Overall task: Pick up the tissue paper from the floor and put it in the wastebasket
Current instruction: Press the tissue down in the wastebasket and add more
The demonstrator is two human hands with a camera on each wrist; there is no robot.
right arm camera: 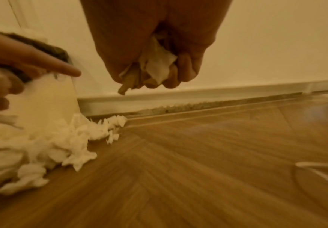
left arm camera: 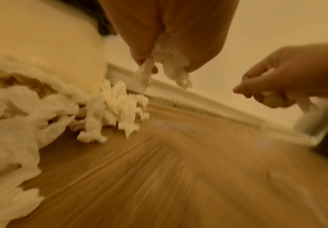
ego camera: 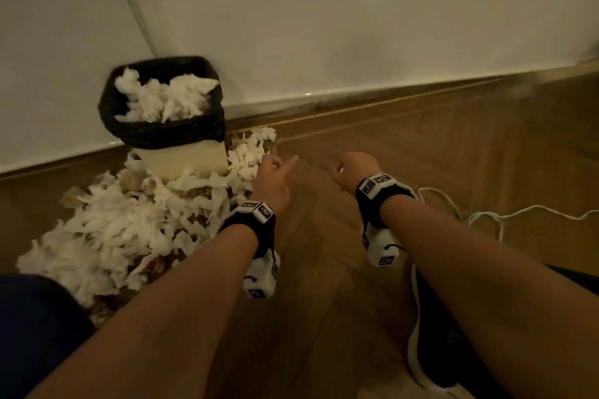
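Both hands, left hand [ego camera: 275,178] and right hand [ego camera: 353,168], grip tissue scraps [right arm camera: 157,64] at mid-frame, and the brimming wastebasket [ego camera: 162,136] at upper left could shed them onto the floor [ego camera: 356,269].

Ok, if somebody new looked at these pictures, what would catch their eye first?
Probably the big heap of torn tissue paper spread over the wooden floor around the foot of the wastebasket, which stands in the corner, black-lined and already stuffed with tissue. Next, both hands over the floor to its right: the left hand and the right hand each grip a scrap.
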